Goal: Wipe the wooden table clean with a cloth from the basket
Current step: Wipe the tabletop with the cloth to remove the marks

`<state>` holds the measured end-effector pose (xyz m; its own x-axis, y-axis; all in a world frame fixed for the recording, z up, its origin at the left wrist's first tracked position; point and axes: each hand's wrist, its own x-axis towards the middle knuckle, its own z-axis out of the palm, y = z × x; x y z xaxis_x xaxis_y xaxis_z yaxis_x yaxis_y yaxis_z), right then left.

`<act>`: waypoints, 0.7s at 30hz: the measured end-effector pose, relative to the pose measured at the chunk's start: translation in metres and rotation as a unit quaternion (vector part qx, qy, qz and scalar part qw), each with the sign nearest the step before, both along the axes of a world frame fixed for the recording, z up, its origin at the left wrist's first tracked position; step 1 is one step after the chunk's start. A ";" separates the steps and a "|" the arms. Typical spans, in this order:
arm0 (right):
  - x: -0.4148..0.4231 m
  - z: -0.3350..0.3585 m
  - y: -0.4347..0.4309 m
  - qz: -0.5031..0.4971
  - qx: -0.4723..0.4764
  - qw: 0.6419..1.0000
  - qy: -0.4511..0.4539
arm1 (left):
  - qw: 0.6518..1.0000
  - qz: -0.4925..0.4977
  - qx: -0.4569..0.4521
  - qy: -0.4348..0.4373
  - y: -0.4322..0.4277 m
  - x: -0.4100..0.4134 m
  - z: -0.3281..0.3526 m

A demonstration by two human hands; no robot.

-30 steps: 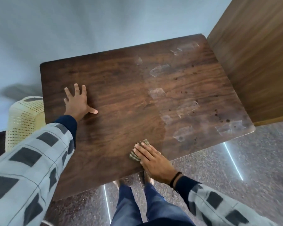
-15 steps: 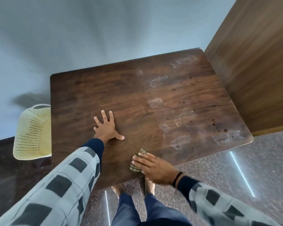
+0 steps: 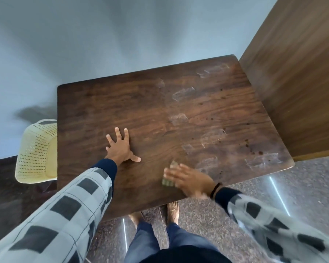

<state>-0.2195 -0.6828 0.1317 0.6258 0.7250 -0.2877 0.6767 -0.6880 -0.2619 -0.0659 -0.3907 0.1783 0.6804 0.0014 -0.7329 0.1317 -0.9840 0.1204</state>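
Note:
The dark wooden table [image 3: 141,103] fills the middle of the head view. My right hand [image 3: 190,179] lies flat with straight fingers on a small greenish cloth [image 3: 168,182] near the table's front edge, pressing it against the wood; the hand is motion-blurred. Only the cloth's left end and a corner above the fingers show. My left hand [image 3: 120,147] rests flat on the table with fingers spread, a little left of the cloth. The cream plastic basket [image 3: 36,152] stands on the floor at the table's left side.
Pale tape-like marks [image 3: 182,93] and dark spots [image 3: 254,151] cover the table's right half. A wooden panel [image 3: 302,82] rises along the right edge. A grey wall lies behind. My bare feet [image 3: 172,211] stand on speckled floor under the front edge.
My left hand slid from the far left of the table towards the middle front. My right hand kept pressing the cloth near the front edge and is now blurred with motion.

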 end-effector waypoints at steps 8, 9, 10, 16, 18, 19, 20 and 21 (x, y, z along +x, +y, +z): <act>-0.014 -0.008 0.034 -0.210 0.063 0.975 -0.042 | 1.000 -0.010 -0.002 -0.007 0.001 -0.001 0.002; -0.032 -0.010 0.030 -0.159 0.072 0.984 -0.042 | 1.000 -0.009 -0.003 -0.004 0.001 0.000 0.001; -0.040 -0.010 0.021 -0.105 0.071 0.991 -0.035 | 1.000 -0.007 -0.004 -0.002 0.001 0.000 0.001; 0.052 0.000 -0.018 -0.103 0.012 0.995 0.005 | 1.000 -0.005 -0.006 -0.003 0.001 0.001 0.001; 0.066 -0.001 -0.011 -0.273 0.042 0.961 -0.012 | 1.000 -0.006 -0.005 -0.004 0.002 0.000 0.002; 0.061 -0.003 0.000 -0.317 0.050 0.947 -0.020 | 1.000 -0.006 -0.005 -0.003 0.002 0.000 0.002; 0.048 -0.007 0.011 -0.313 0.055 0.947 -0.033 | 1.000 -0.007 -0.006 -0.004 0.003 -0.001 0.002; 0.031 -0.010 0.021 -0.277 0.061 0.958 -0.050 | 1.000 -0.008 -0.006 -0.006 0.003 -0.001 0.001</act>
